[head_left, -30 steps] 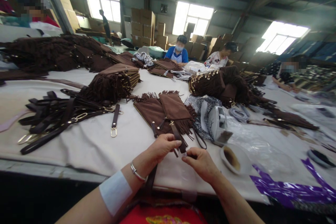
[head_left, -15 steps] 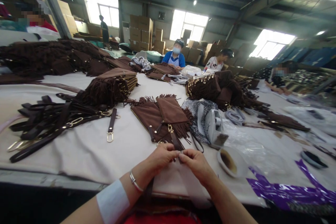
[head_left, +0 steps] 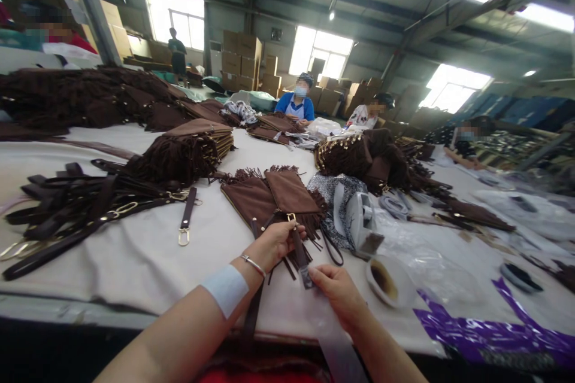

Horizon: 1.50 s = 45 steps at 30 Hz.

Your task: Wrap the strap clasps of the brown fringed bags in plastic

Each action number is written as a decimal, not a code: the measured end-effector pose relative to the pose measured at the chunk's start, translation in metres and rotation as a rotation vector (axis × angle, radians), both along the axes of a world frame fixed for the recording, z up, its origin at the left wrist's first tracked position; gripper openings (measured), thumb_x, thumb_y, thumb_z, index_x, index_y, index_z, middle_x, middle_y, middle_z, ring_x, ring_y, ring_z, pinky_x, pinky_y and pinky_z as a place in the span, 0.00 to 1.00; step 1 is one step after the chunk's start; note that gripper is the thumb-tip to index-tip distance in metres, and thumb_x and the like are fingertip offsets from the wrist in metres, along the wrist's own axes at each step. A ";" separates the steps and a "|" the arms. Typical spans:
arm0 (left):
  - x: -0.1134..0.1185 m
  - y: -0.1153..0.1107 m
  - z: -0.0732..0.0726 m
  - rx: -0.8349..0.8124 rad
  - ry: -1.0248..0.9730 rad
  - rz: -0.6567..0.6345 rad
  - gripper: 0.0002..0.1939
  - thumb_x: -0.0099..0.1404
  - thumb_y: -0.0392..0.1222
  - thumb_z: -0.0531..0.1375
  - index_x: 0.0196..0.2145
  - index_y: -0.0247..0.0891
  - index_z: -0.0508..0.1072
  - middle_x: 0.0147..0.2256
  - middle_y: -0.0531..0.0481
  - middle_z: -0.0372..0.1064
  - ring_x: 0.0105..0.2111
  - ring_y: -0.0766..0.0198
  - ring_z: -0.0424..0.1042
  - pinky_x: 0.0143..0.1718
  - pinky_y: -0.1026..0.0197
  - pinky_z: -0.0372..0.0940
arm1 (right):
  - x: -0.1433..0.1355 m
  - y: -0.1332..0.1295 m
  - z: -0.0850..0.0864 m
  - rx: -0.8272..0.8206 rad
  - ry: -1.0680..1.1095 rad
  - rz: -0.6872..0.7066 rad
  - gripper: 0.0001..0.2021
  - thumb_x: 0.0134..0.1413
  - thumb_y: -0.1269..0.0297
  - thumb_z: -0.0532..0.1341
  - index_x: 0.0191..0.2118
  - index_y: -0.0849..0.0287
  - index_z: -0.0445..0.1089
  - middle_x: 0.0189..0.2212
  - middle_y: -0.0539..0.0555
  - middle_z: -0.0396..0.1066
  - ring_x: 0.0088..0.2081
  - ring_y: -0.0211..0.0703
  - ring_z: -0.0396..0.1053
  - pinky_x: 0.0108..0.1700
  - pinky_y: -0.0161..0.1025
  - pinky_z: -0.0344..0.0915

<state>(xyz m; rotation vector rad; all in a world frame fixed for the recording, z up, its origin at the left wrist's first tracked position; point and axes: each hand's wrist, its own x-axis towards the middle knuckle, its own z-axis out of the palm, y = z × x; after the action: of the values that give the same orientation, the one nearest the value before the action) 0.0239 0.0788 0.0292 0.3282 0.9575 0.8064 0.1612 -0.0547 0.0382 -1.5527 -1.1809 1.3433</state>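
My left hand (head_left: 279, 240) is closed around a dark brown strap (head_left: 299, 253) just below its gold clasp (head_left: 291, 217). The clasp lies against a small brown fringed pouch (head_left: 287, 188), which overlaps a larger brown pouch (head_left: 241, 198). Down at the strap's lower end, my right hand (head_left: 335, 287) pinches a clear plastic strip (head_left: 335, 335) between thumb and fingers. The strip's upper end covers the strap tip, and the rest trails toward the table's near edge. Fingertips of the left hand are partly hidden behind the strap.
Left lie loose dark straps (head_left: 67, 203) and a short strap with gold clips (head_left: 187, 215). Stacked fringed pouches (head_left: 193, 146) stand behind. To the right are a tape dispenser (head_left: 362, 221), a tape roll (head_left: 384, 281) and purple plastic (head_left: 485, 317). Co-workers sit across the table (head_left: 179, 269).
My left hand has moved up the strap toward the clasp. My right hand has shifted slightly right and down, so the hands are apart, and more of the plastic strip shows.
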 end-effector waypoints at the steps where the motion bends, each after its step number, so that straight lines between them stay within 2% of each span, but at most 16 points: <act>1: 0.002 -0.001 0.000 0.006 -0.006 0.008 0.06 0.67 0.39 0.57 0.33 0.33 0.70 0.29 0.47 0.75 0.25 0.65 0.74 0.29 0.63 0.68 | 0.001 0.003 -0.002 0.024 -0.065 -0.012 0.23 0.46 0.44 0.63 0.22 0.62 0.70 0.17 0.47 0.61 0.22 0.34 0.54 0.25 0.33 0.49; 6: 0.000 -0.018 -0.001 0.021 -0.053 -0.009 0.05 0.65 0.39 0.58 0.35 0.35 0.71 0.32 0.47 0.77 0.29 0.62 0.76 0.32 0.60 0.69 | 0.002 0.028 -0.007 0.151 -0.311 -0.087 0.23 0.49 0.45 0.59 0.16 0.59 0.64 0.14 0.46 0.55 0.21 0.36 0.52 0.24 0.34 0.48; 13: -0.003 -0.044 -0.005 0.015 -0.085 -0.054 0.05 0.61 0.37 0.59 0.31 0.33 0.73 0.22 0.51 0.71 0.19 0.65 0.69 0.25 0.63 0.66 | -0.011 0.058 -0.007 0.192 -0.328 -0.122 0.23 0.48 0.44 0.58 0.17 0.59 0.67 0.15 0.49 0.61 0.22 0.39 0.58 0.24 0.34 0.51; 16: -0.004 -0.047 -0.007 0.018 -0.094 -0.042 0.04 0.59 0.36 0.59 0.29 0.33 0.73 0.22 0.51 0.71 0.19 0.66 0.69 0.25 0.63 0.65 | -0.013 0.055 -0.010 0.159 -0.285 -0.119 0.25 0.50 0.41 0.55 0.20 0.60 0.68 0.16 0.50 0.64 0.22 0.39 0.60 0.23 0.34 0.53; 20: -0.005 -0.048 -0.010 0.009 -0.107 -0.021 0.04 0.59 0.35 0.59 0.28 0.34 0.72 0.22 0.51 0.71 0.20 0.66 0.70 0.25 0.64 0.66 | -0.011 0.037 -0.016 0.083 -0.120 -0.062 0.27 0.53 0.38 0.53 0.26 0.60 0.71 0.20 0.52 0.68 0.22 0.40 0.62 0.23 0.35 0.55; 22: -0.005 -0.047 -0.013 0.005 -0.112 -0.006 0.03 0.60 0.34 0.58 0.28 0.34 0.71 0.22 0.51 0.71 0.21 0.66 0.70 0.25 0.64 0.66 | -0.007 0.027 -0.017 0.077 -0.102 -0.039 0.25 0.51 0.40 0.56 0.27 0.61 0.71 0.20 0.51 0.68 0.23 0.39 0.62 0.24 0.34 0.56; 25: -0.003 -0.047 -0.016 0.002 -0.119 0.010 0.03 0.60 0.34 0.58 0.29 0.34 0.71 0.22 0.51 0.71 0.21 0.66 0.70 0.25 0.64 0.66 | -0.005 0.019 -0.019 0.052 -0.135 -0.036 0.21 0.45 0.45 0.64 0.22 0.61 0.68 0.17 0.48 0.65 0.21 0.36 0.61 0.23 0.33 0.54; 27: -0.001 -0.047 -0.018 0.005 -0.122 0.006 0.03 0.60 0.35 0.58 0.29 0.34 0.70 0.21 0.52 0.70 0.20 0.67 0.69 0.23 0.65 0.65 | -0.006 0.021 -0.020 -0.015 -0.078 -0.056 0.20 0.42 0.47 0.65 0.20 0.60 0.66 0.14 0.47 0.64 0.19 0.36 0.61 0.21 0.33 0.54; 31: 0.000 -0.050 -0.017 0.007 -0.119 -0.043 0.04 0.59 0.35 0.59 0.27 0.34 0.70 0.20 0.52 0.68 0.17 0.67 0.67 0.19 0.66 0.61 | -0.015 0.035 -0.019 -0.079 0.035 -0.088 0.20 0.42 0.45 0.63 0.24 0.60 0.67 0.15 0.50 0.69 0.17 0.39 0.66 0.20 0.34 0.59; 36: -0.012 -0.041 -0.012 -0.022 -0.080 -0.078 0.10 0.64 0.38 0.55 0.27 0.34 0.69 0.23 0.47 0.70 0.21 0.63 0.71 0.24 0.62 0.66 | -0.019 0.038 -0.016 -0.088 0.102 -0.095 0.22 0.39 0.43 0.64 0.25 0.61 0.67 0.15 0.50 0.69 0.17 0.38 0.66 0.17 0.32 0.57; 40: -0.012 -0.022 -0.014 -0.031 -0.017 -0.028 0.14 0.69 0.45 0.53 0.31 0.33 0.70 0.25 0.46 0.71 0.21 0.64 0.70 0.26 0.63 0.67 | -0.018 0.026 -0.013 -0.078 0.079 -0.091 0.23 0.41 0.42 0.64 0.24 0.62 0.69 0.15 0.53 0.70 0.15 0.36 0.64 0.16 0.31 0.54; 45: 0.004 -0.013 -0.022 -0.009 0.048 0.055 0.11 0.68 0.43 0.55 0.32 0.32 0.70 0.27 0.48 0.72 0.23 0.66 0.70 0.27 0.64 0.66 | -0.011 0.020 -0.015 -0.017 -0.070 -0.069 0.23 0.44 0.43 0.63 0.24 0.62 0.71 0.15 0.54 0.71 0.16 0.39 0.66 0.17 0.33 0.59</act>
<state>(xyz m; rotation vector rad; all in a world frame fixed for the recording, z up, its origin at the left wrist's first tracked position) 0.0274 0.0656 0.0071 0.3157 1.0180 0.8477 0.1501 -0.0348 0.0231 -1.6495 -1.1504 1.2657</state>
